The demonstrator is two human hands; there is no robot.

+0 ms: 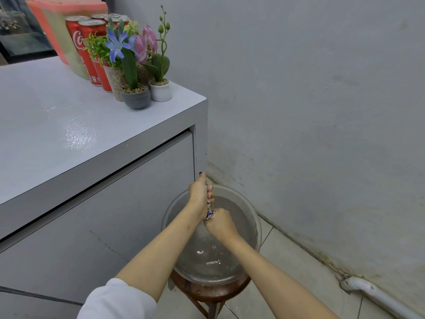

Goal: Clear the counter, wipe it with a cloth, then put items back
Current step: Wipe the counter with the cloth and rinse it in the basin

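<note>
Over a metal basin [254, 217] of water, both hands wring a patterned cloth [209, 203] twisted into a rope. My left hand [199, 194] grips its upper end and my right hand [220, 223] grips its lower end. To the left lies the grey counter [57, 125], with a wet patch near its front. Several red cola cans [80, 40], a few small potted artificial flowers [138, 65] and a pink-lidded container [57, 26] stand along its far right edge.
The basin sits on a round wooden stool [211, 293] on the tiled floor, beside the counter's cabinet front [103, 215]. A grey wall [322, 111] runs close on the right, with a white pipe [379, 295] along its base.
</note>
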